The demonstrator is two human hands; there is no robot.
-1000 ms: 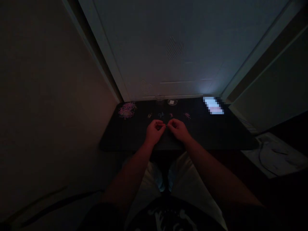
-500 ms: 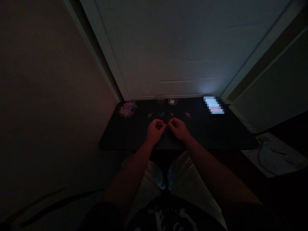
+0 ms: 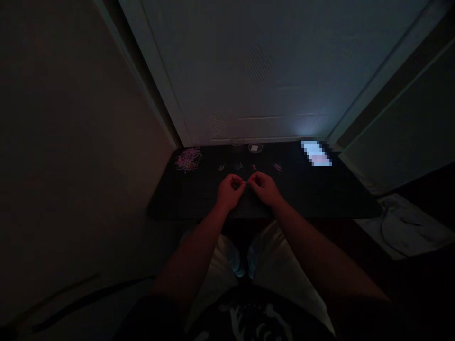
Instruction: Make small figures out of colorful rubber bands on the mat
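Note:
The room is very dark. My left hand and my right hand are held close together over the middle of a dark table, fingers curled and pinched toward each other. Something tiny sits between the fingertips; it is too small and dim to name. Just beyond the hands lie small coloured bits in a row. A pile of pink and purple small bands lies at the table's far left.
A lit phone screen glows at the far right of the table. A small round dish stands at the back edge against a white door. A wall rises on the left; white objects lie on the floor at right.
Both hands have stayed together, shifting slightly with small finger movement. The view has tilted a little.

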